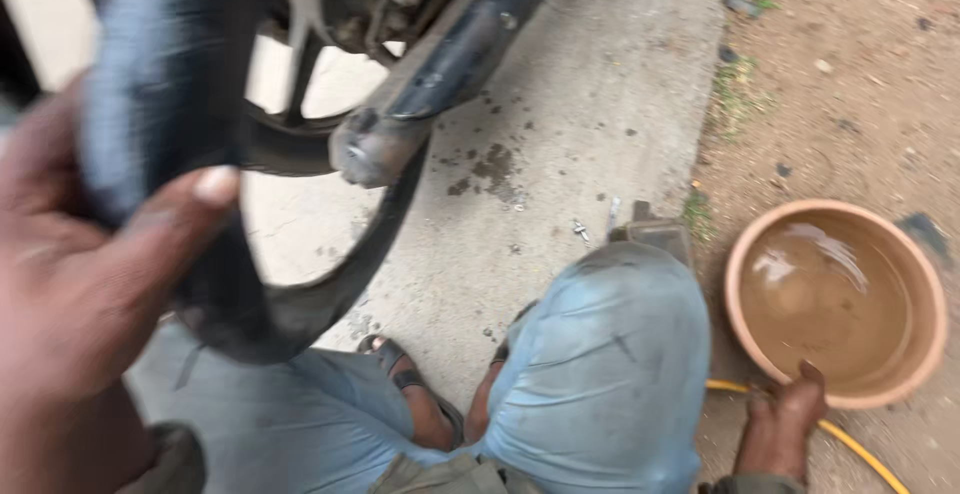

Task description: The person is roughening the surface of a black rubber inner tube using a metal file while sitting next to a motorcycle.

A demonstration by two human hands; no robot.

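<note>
My left hand (pixel 70 284) is close to the camera at the left, blurred, closed around a black rubber inner tube (pixel 180 104) that loops down and right toward the motorcycle wheel. My right hand (pixel 785 424) is at the lower right, fingers gripping the near rim of a tan basin (pixel 935 304) filled with muddy water. My knees in light blue trousers (pixel 600 374) are bent between the two hands.
A motorcycle's rear wheel (pixel 300 144) and dark exhaust pipe (pixel 450 64) stand at the top left on stained concrete. A yellow hose (pixel 860 449) runs under the basin on bare dirt. My sandalled foot (pixel 415 394) rests on the concrete.
</note>
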